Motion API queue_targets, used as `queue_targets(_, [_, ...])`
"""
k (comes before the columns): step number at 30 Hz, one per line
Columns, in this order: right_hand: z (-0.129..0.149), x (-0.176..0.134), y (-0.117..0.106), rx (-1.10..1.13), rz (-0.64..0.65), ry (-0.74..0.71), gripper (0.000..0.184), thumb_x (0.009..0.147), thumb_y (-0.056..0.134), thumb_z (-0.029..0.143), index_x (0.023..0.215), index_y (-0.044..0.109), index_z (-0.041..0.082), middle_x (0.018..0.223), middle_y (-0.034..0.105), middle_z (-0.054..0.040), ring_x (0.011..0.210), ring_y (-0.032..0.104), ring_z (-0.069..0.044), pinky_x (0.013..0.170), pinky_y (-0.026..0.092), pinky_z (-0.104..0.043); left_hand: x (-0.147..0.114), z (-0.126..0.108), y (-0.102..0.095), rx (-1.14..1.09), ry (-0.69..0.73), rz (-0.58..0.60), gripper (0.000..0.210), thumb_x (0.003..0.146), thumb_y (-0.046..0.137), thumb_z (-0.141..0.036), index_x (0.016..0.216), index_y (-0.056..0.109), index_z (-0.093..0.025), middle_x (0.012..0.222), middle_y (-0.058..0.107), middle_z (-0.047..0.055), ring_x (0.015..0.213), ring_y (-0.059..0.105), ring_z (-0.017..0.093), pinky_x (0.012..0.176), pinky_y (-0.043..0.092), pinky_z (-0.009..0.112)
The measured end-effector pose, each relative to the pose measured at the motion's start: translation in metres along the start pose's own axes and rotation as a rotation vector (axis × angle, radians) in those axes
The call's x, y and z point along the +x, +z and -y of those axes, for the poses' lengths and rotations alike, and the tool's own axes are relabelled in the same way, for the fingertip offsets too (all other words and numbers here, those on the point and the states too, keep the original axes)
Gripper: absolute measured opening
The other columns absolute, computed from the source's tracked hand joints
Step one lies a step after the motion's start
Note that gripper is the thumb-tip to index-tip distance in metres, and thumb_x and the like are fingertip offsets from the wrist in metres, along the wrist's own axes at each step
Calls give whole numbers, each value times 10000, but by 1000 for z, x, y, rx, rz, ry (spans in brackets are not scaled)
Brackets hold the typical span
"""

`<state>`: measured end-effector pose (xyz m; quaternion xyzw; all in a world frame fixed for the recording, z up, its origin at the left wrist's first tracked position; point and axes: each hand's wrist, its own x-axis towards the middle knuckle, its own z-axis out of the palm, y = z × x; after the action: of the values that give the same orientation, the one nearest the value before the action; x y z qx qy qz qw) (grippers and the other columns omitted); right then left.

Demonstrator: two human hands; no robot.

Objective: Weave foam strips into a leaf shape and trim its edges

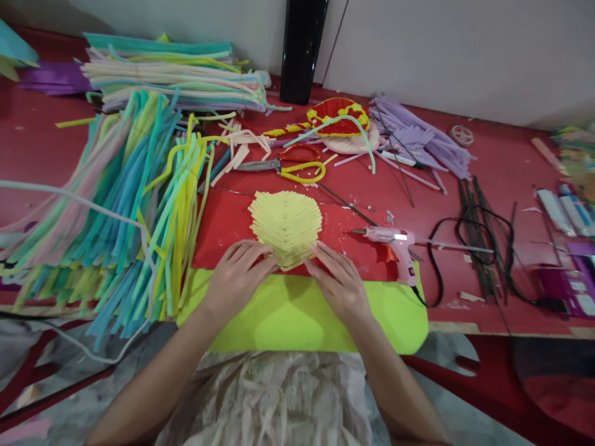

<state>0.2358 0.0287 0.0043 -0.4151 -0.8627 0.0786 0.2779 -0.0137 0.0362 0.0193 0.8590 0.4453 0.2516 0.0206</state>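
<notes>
A pale yellow leaf shape made of pipe cleaners (286, 223) lies flat on a red sheet (218, 229), its slanted strips meeting along a middle line. My left hand (242, 269) grips its lower left edge between thumb and fingers. At the lower right edge, my right hand (341, 282) pinches it the same way. Under both wrists is a lime green mat (288, 316). To the right of the leaf, a pink hot glue gun (395, 244) lies on its side with a glue stick in its back and its nozzle towards the leaf.
Scissors (297, 166) with red and yellow handles lie beyond the leaf. Bundles of coloured pipe cleaners (116, 161) fill the left side; purple ones (423, 136) lie at the back right. A black cord (437, 279) loops across the right, and a pale cable (93, 201) crosses the left.
</notes>
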Motion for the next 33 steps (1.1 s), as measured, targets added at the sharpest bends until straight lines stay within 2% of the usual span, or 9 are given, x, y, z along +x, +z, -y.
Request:
queue_targets(5, [2, 5, 1, -3, 66, -47, 517, 940, 498, 104, 1443, 438, 212, 1426, 525, -82, 1379, 422, -218, 1138, 399, -440, 0, 0, 0, 22, -23, 30, 106, 904, 566, -179, 938, 661, -209, 996, 661, 59, 965, 597, 212, 916, 467, 384])
queue_targets(9, [2, 6, 3, 14, 81, -21, 587, 958, 459, 107, 1510, 300, 229, 1448, 498, -77, 1391, 402, -209, 1146, 389, -450, 1, -1, 1, 20, -18, 17, 75, 898, 590, -214, 926, 659, -205, 996, 660, 56, 954, 599, 212, 922, 470, 385])
queue_targets(11, [1, 6, 4, 33, 81, -13, 597, 961, 447, 104, 1517, 278, 238, 1450, 496, -75, 1390, 404, -204, 1150, 385, -451, 2, -3, 1, 28, 2, 8, 76, 892, 605, -240, 933, 658, -203, 1015, 659, 60, 968, 598, 216, 940, 466, 393])
queue_targets(15, [-1, 7, 4, 86, 55, -1, 534, 961, 440, 96, 1471, 388, 244, 1423, 529, -73, 1372, 433, -198, 1142, 399, -442, 6, -8, 2, 58, 40, 22, 81, 886, 616, -253, 932, 658, -201, 1030, 655, 66, 977, 592, 219, 963, 458, 402])
queue_targets(19, [-2, 9, 5, 133, 11, 25, 416, 956, 457, 95, 1330, 574, 234, 1344, 605, -72, 1322, 498, -197, 1116, 427, -438, 9, -12, 4, 51, 49, 40, 63, 889, 607, -229, 920, 656, -206, 1013, 653, 57, 948, 591, 203, 969, 457, 394])
queue_targets(23, [-3, 13, 9, 175, -36, 70, 327, 948, 500, 117, 1193, 674, 244, 1256, 667, -60, 1239, 576, -190, 1062, 477, -416, 8, -11, 7, 21, 31, 35, 64, 897, 592, -214, 917, 652, -207, 994, 656, 45, 937, 593, 192, 973, 453, 390])
queue_targets(28, [-4, 20, 12, 214, -94, 142, 224, 931, 569, 189, 1034, 747, 277, 1119, 730, -41, 1119, 655, -187, 977, 532, -398, 7, -9, 8, 0, 19, 33, 73, 899, 583, -204, 913, 655, -206, 971, 661, 40, 922, 591, 188, 966, 453, 394])
queue_targets(33, [-4, 20, 10, 161, -79, 98, 216, 926, 569, 160, 1025, 743, 241, 1144, 722, -51, 1146, 640, -179, 1002, 517, -389, 6, -10, 9, -8, 13, 49, 98, 899, 571, -188, 916, 664, -217, 981, 658, 47, 935, 592, 198, 957, 455, 405])
